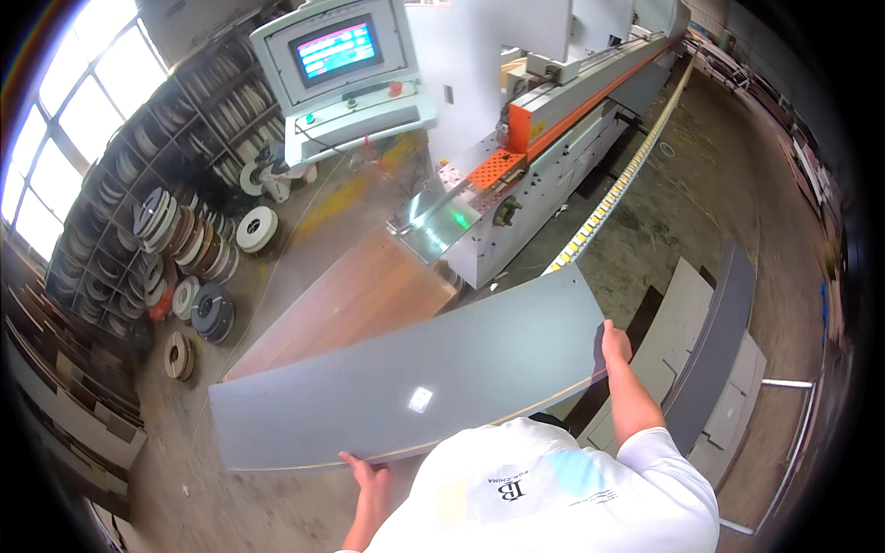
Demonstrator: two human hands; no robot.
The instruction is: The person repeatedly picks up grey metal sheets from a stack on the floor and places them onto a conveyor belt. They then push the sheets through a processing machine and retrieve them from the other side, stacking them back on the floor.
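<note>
1. Long white-and-orange machine far centre, with control screen.
2. Shelves of tape rolls at left.
3. Stacked grey boards at right.

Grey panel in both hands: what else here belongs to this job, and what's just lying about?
In the job:
grey panel, gripped by left hand and right hand
edge-banding machine
brown infeed table

Lying about:
edge-band rolls on the floor
shelves of rolls
stacked grey boards

Dusty concrete floor bears tape reels and stacked panels.
</note>
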